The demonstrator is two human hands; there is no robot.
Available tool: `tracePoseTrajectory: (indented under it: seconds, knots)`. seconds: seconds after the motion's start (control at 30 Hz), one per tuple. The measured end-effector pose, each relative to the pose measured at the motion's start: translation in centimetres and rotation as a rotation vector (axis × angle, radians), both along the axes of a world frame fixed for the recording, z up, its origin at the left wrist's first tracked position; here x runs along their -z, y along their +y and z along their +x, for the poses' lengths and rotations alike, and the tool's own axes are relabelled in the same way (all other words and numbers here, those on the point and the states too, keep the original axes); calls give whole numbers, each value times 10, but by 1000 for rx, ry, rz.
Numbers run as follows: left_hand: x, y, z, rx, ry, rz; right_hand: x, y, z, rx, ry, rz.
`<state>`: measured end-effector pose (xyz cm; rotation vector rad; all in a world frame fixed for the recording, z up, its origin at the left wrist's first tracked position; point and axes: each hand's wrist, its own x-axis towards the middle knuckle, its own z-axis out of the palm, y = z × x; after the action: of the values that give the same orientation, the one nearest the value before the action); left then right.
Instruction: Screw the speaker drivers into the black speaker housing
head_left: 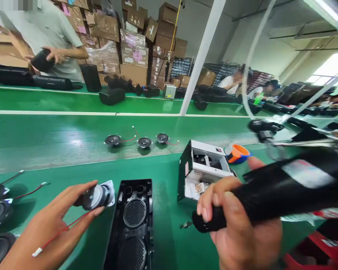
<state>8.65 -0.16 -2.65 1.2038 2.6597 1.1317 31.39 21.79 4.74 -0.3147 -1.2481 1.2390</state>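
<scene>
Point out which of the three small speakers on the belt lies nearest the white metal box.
The right-hand speaker of the row; its red lead trails toward the white metal box. The middle one and left one lie farther off.

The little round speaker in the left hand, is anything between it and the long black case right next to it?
Nothing visible. The left hand holds the round speaker just left of the black case, with only a thin strip of green table between them. Its red wire trails back over the palm, away from the case.
</scene>
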Motion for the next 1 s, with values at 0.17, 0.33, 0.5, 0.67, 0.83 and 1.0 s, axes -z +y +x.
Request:
tracePoseTrajectory:
  seconds: [0.17,0.33,0.5,0.67,0.83,1.0]
  knots:
    - [-21,7,23,275,254,-30,-10,-1,-30,-2,168,103]
    - [-22,37,47,559,364,-87,-13,-4,-54,-6,185,103]
    - [-9,48,48,468,195,-227,0,-11,-73,-17,230,133]
    - [0,52,47,460,227,-332,22,-12,-83,-73,145,157]
    - [6,55,50,426,298,-324,37,-9,-85,-138,62,184]
    - [12,52,41,473,155,-332,49,-7,-88,-181,34,195]
